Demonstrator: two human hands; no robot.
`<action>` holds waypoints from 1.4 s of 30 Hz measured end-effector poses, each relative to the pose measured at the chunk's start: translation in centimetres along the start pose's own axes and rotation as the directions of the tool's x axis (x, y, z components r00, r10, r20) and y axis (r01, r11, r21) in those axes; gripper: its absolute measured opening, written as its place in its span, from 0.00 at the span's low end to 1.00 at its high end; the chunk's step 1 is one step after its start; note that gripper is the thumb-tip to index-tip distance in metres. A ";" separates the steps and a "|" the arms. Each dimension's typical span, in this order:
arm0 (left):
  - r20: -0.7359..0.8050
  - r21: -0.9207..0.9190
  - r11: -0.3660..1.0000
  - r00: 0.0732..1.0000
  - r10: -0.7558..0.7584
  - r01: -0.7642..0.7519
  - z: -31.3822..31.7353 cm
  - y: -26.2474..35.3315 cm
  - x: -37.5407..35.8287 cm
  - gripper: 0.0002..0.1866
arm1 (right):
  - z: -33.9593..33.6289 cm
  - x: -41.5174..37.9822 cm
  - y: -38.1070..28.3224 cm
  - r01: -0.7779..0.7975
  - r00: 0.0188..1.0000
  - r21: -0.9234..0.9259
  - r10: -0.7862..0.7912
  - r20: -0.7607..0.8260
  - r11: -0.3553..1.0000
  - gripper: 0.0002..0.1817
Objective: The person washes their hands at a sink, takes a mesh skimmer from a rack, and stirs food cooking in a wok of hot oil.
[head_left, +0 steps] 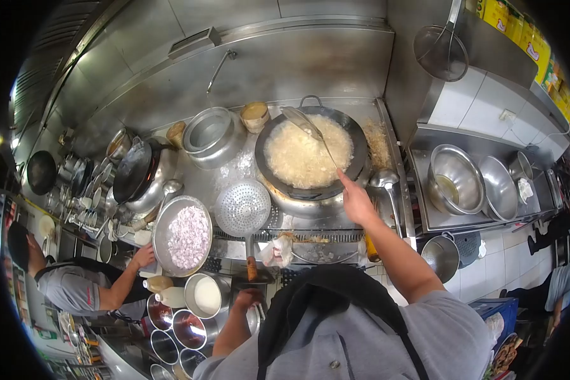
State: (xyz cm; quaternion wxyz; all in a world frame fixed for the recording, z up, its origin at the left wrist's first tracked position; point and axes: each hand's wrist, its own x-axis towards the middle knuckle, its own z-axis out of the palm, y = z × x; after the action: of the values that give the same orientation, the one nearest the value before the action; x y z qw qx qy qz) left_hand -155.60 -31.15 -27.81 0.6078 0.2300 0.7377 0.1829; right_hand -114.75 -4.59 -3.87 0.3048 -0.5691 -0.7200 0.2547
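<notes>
My right hand (359, 201) is closed around the thin handle of a wok spatula (304, 123), whose broad blade lies over the far left part of a wok (358, 136). Pale, bubbling liquid with small pieces (307, 155) fills much of that wok. Low in front of my body, my left hand (248, 298) looks curled; whatever it grips is hidden. Just beyond it is the wooden handle of a perforated skimmer (242, 208), which lies on the stove top. Left of the skimmer, a metal bowl (160, 237) contains pinkish-white chopped pieces (188, 237).
A lidded metal pot (213, 140) and a ladle (384, 178) flank the wok. Seasoning containers (190, 329) and bottles (170, 296) crowd the lower left, beside another person (76, 288). Metal bowls (456, 179) sit on the right counter; a strainer (441, 54) hangs above.
</notes>
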 end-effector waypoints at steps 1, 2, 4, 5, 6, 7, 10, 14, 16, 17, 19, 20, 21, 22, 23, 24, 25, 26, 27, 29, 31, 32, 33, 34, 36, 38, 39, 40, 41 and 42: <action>-0.015 0.011 1.000 1.000 0.015 -0.015 0.0 0.4 0.6 0.13 | -0.7 -0.9 -0.9 0.011 1.000 0.019 -0.012 0.028 1.000 0.31; -0.029 0.018 0.999 0.999 0.029 -0.029 0.1 0.7 1.1 0.14 | -1.3 -2.2 -1.8 0.023 0.998 0.036 -0.025 0.058 0.999 0.32; -0.003 -0.014 0.999 0.999 0.033 -0.033 0.6 0.2 2.7 0.14 | -0.6 -4.0 -2.1 0.042 0.991 0.017 -0.043 0.123 0.999 0.32; 0.036 -0.051 0.998 0.999 0.025 -0.023 0.9 -0.3 3.6 0.15 | 0.5 -3.4 -1.4 0.014 0.982 -0.003 -0.013 0.187 1.000 0.32; 0.077 -0.087 0.996 0.997 0.016 -0.010 1.1 -0.8 4.3 0.15 | 2.0 -2.4 -0.2 -0.014 0.968 -0.024 0.020 0.250 1.000 0.32; 0.082 -0.043 0.999 0.997 0.009 -0.005 1.7 -1.0 4.2 0.16 | 3.4 -1.5 1.2 -0.042 0.948 -0.046 0.054 0.313 0.998 0.32; 0.090 0.051 0.999 0.996 0.013 -0.018 3.9 0.0 3.4 0.18 | 2.3 0.3 0.6 0.036 0.980 0.025 -0.040 0.197 0.999 0.31; 0.115 -0.002 1.000 0.993 0.021 -0.021 4.0 -2.3 3.0 0.20 | -2.4 -0.5 -2.2 0.026 0.997 -0.018 -0.024 0.069 1.000 0.32; 0.114 0.030 1.000 0.993 0.003 -0.006 3.9 -3.5 2.9 0.20 | -2.3 -0.8 -0.9 0.030 1.000 -0.066 -0.030 0.003 0.997 0.33; 0.112 0.056 0.997 0.992 -0.059 0.053 3.9 -3.6 2.1 0.20 | -1.6 -0.1 0.3 -0.021 0.997 -0.096 0.028 0.075 0.995 0.33; 0.098 0.113 0.980 0.979 -0.177 0.166 3.8 -3.0 0.5 0.19 | -0.8 2.8 2.4 -0.115 0.967 -0.160 0.148 0.207 0.980 0.33; 0.088 0.155 0.974 0.980 -0.179 0.164 4.0 -2.0 -0.7 0.18 | -0.1 4.0 3.8 -0.099 0.973 -0.155 0.128 0.190 0.983 0.33; 0.102 0.100 0.986 0.984 -0.145 0.135 3.6 -3.1 0.3 0.16 | -0.1 4.2 3.4 -0.084 0.979 -0.138 0.107 0.172 0.987 0.33; 0.109 0.043 0.994 0.989 -0.104 0.100 3.2 -3.7 1.6 0.15 | -0.5 4.7 2.4 -0.062 0.985 -0.118 0.079 0.151 0.991 0.32; 0.115 -0.016 0.998 0.991 -0.066 0.069 2.7 -4.3 2.5 0.14 | -0.9 4.9 1.3 -0.041 0.990 -0.100 0.054 0.133 0.994 0.32; 0.078 -0.035 0.999 0.996 -0.034 0.037 2.4 -4.3 2.4 0.13 | -1.2 4.7 0.0 -0.057 0.991 -0.068 0.065 0.120 0.996 0.32; 0.046 -0.051 0.999 0.999 0.000 0.002 2.4 -4.2 2.6 0.13 | -1.1 4.4 -1.0 -0.047 0.992 -0.072 0.055 0.111 0.996 0.32; 0.015 -0.069 0.997 0.999 0.036 -0.035 2.5 -4.0 3.1 0.13 | -0.8 3.9 -1.9 -0.035 0.994 -0.080 0.043 0.099 0.996 0.33; 0.031 -0.063 0.998 0.999 -0.020 0.022 2.7 -3.5 3.5 0.15 | -0.5 3.8 -2.5 -0.021 0.996 -0.088 0.029 0.089 0.996 0.33; 0.057 -0.049 0.987 0.987 -0.149 0.152 2.7 -3.3 3.7 0.19 | 2.7 5.5 -1.1 -0.031 0.985 -0.085 0.045 0.166 0.996 0.33; 0.074 -0.028 0.986 0.984 -0.161 0.163 3.3 -2.9 3.3 0.20 | 4.5 6.5 0.2 -0.047 0.979 -0.072 0.061 0.197 0.996 0.34; 0.081 -0.015 0.986 0.984 -0.161 0.163 3.5 -2.6 3.1 0.21 | 4.7 7.0 0.6 -0.054 0.981 -0.064 0.065 0.182 0.997 0.34; 0.104 -0.075 0.988 0.986 -0.129 0.137 3.3 -2.6 3.1 0.21 | 4.7 7.5 0.6 -0.058 0.985 -0.053 0.066 0.162 0.997 0.34; 0.126 -0.139 0.985 0.988 -0.088 0.106 3.1 -2.4 3.3 0.22 | 3.2 6.6 -1.2 -0.056 0.986 -0.039 0.062 0.156 0.998 0.34; 0.044 -0.045 0.998 0.998 0.035 -0.033 3.9 -0.8 1.5 0.22 | 1.6 4.4 -2.6 -0.029 0.992 -0.063 0.036 0.120 0.998 0.34; -0.030 -0.097 0.992 0.997 0.076 -0.079 4.1 -2.0 1.7 0.20 | 1.4 1.9 -2.8 -0.026 0.990 -0.085 0.037 0.136 0.996 0.34; -0.070 -0.121 0.987 0.993 0.096 -0.104 4.1 -2.6 1.5 0.19 | 1.9 1.5 -2.4 -0.037 0.983 -0.087 0.052 0.177 0.996 0.34; -0.002 -0.020 1.000 1.000 -0.009 0.009 3.8 -3.7 1.9 0.18 | 3.2 1.5 -1.4 -0.047 0.974 -0.085 0.065 0.218 0.995 0.33; 0.052 0.089 0.989 0.991 -0.120 0.115 3.3 -5.3 2.9 0.17 | 4.6 1.9 -0.4 -0.056 0.963 -0.080 0.075 0.257 0.995 0.33; 0.066 0.162 0.973 0.982 -0.176 0.163 2.9 -5.3 2.3 0.16 | 6.2 2.8 1.6 -0.020 0.972 -0.050 0.031 0.234 0.999 0.32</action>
State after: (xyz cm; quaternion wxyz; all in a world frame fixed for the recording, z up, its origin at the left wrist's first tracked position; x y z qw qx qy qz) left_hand -153.73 -34.29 -33.21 0.6301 0.2202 0.7420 0.0627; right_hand -118.68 -1.65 -8.89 0.2006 -0.5513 -0.7494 0.3071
